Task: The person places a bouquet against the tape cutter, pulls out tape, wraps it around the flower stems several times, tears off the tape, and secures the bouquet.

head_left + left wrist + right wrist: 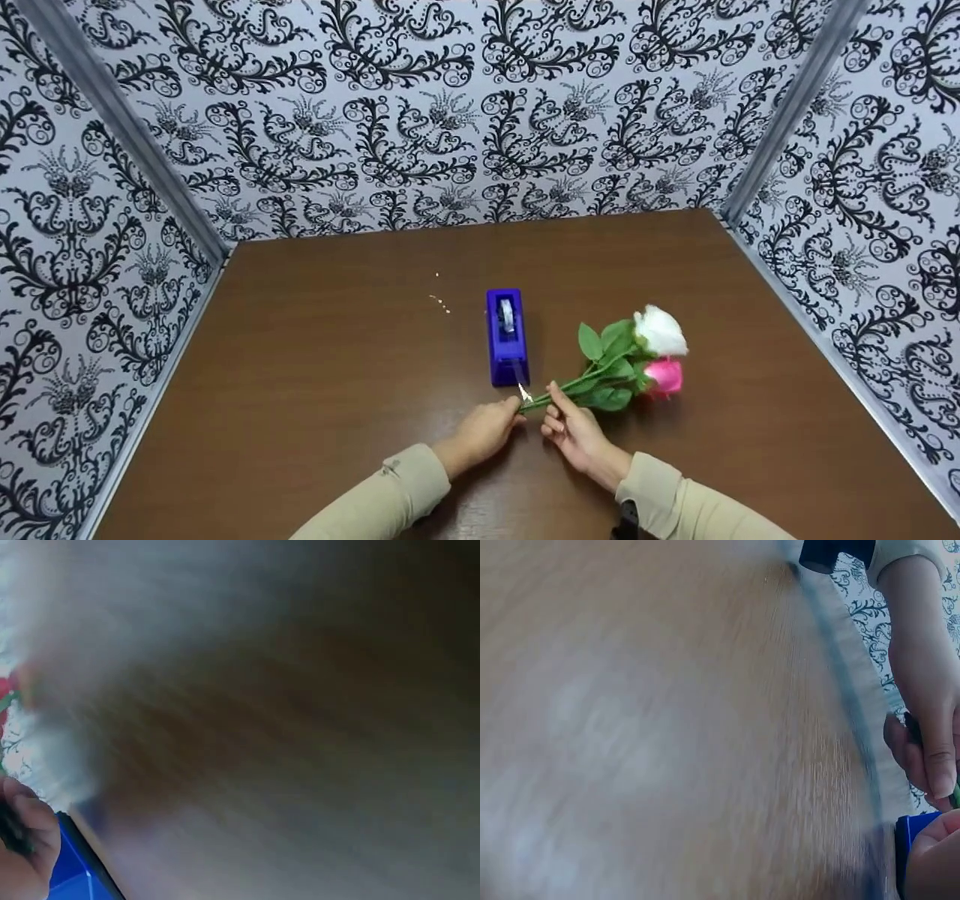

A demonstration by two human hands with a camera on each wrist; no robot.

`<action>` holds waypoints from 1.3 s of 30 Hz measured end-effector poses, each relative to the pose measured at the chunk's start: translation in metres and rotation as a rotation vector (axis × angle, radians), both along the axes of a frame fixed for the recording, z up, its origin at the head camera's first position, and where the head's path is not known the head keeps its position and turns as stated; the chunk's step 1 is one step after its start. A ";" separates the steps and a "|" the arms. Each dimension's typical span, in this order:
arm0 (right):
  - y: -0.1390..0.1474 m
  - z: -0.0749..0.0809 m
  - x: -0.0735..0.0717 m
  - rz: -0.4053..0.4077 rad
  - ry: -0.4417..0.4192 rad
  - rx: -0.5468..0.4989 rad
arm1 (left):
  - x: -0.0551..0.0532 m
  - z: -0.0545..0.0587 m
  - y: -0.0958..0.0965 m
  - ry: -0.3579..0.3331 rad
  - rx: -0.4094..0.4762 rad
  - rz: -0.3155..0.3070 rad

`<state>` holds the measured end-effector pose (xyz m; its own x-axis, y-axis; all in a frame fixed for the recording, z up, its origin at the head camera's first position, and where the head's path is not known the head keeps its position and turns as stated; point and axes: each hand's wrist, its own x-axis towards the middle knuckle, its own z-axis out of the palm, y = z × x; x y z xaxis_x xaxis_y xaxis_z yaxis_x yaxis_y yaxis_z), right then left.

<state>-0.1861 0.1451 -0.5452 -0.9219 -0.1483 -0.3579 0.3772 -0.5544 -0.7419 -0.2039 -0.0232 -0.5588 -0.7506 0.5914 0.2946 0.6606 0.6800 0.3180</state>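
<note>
Two roses lie side by side, a white rose [660, 331] and a pink rose [664, 376], with green leaves [606, 371] and stems pointing left. My left hand [484, 429] grips the stems at their lower ends. My right hand [579, 436] has the stems between its thumb and curled fingers, a little nearer the blooms. Just beyond both hands stands a blue tape dispenser [508, 367] with a clear roll. A shiny strip of tape [524, 393] reaches from its front to the stems. In the right wrist view, the left hand [928, 709] holds a green stem.
All this rests on a brown wooden table [337, 375]. Small pale specks [441, 303] lie left of the dispenser. Patterned panels [450, 112] enclose the back and sides. Much of both wrist views is a blurred surface.
</note>
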 end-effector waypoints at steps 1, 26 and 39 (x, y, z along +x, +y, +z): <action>0.000 0.000 0.000 0.014 0.005 0.000 | -0.001 -0.001 -0.001 0.038 0.002 0.001; -0.016 -0.001 -0.001 -0.001 -0.007 -0.124 | -0.011 0.006 -0.011 -0.366 0.424 -0.032; -0.016 -0.005 -0.001 -0.054 0.131 0.000 | -0.021 0.007 -0.016 -0.358 0.386 -0.024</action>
